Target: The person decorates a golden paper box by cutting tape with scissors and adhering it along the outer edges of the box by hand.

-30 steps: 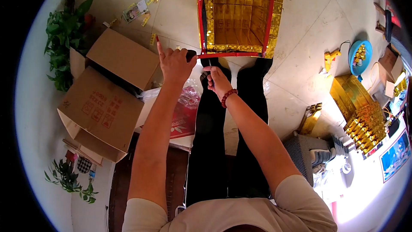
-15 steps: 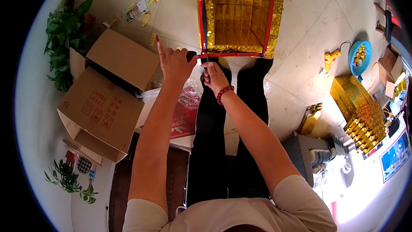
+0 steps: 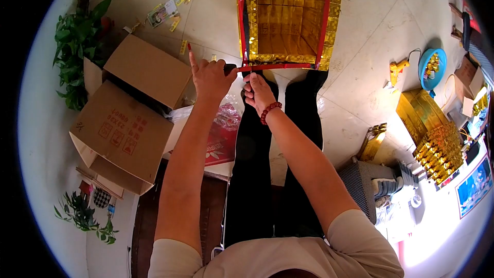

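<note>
A gold box (image 3: 332,31) with red tape along its edges lies open side up at the top centre. My left hand (image 3: 211,78) pinches the end of the red tape (image 3: 280,66) at the box's near left corner, with its index finger stretched out. Just right of it, my right hand (image 3: 259,91), with a red bead bracelet at the wrist, is closed on a thin blade-like tool whose tip points at the tape. The tool's handle is mostly hidden in the fingers.
Cardboard boxes (image 3: 121,128) and a plant (image 3: 77,54) stand at the left. Banknote-like papers (image 3: 162,14) lie on the upper floor. A yellow glue gun (image 3: 396,72), a blue basin (image 3: 425,77) and gold folded pieces (image 3: 437,154) are at the right.
My right hand has shifted slightly, and the tool in it shows less above the fingers than half a second ago. The box has moved very slightly right. My left hand keeps its grip.
</note>
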Demonstrator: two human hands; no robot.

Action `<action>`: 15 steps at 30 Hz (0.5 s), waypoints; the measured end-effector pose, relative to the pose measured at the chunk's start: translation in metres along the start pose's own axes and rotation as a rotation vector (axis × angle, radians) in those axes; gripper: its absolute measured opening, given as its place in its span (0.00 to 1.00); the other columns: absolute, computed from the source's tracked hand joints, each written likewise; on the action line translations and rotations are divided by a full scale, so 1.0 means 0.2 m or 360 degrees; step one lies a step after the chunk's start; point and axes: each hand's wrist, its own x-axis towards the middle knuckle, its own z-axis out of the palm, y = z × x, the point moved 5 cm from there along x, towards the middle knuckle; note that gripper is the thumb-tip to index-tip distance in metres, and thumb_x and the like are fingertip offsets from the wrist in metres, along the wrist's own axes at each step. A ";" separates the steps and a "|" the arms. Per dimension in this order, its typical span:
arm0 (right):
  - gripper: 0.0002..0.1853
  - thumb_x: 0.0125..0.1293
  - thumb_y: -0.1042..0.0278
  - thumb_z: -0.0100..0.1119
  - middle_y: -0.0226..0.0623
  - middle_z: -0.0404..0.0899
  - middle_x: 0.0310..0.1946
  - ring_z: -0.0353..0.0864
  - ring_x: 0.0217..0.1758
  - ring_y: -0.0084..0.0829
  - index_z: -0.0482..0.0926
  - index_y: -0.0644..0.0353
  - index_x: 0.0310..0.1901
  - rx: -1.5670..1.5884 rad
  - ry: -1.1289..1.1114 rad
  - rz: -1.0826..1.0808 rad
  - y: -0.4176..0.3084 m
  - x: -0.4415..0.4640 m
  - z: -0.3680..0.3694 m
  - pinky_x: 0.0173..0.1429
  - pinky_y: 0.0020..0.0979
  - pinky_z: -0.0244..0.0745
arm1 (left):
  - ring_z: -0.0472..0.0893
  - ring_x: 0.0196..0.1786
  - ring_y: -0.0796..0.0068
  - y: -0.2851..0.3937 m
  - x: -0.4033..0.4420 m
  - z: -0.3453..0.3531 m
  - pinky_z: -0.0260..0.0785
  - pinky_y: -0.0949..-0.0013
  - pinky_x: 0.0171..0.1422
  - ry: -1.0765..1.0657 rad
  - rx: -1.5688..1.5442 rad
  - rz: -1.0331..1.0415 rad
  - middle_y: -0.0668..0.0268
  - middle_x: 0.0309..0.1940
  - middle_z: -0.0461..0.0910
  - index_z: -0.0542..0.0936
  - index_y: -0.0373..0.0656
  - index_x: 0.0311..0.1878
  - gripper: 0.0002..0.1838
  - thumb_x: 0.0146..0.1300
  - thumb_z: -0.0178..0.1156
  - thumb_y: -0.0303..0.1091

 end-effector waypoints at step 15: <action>0.22 0.63 0.41 0.57 0.21 0.60 0.24 0.55 0.21 0.13 0.67 0.52 0.37 0.0234 -0.0163 0.0102 -0.04 -0.02 0.03 0.19 0.15 0.48 | 0.78 0.43 0.61 -0.01 0.00 0.01 0.33 0.49 0.76 0.0191 -0.0060 0.0039 0.60 0.24 0.80 0.82 0.43 0.27 0.20 0.53 0.62 0.54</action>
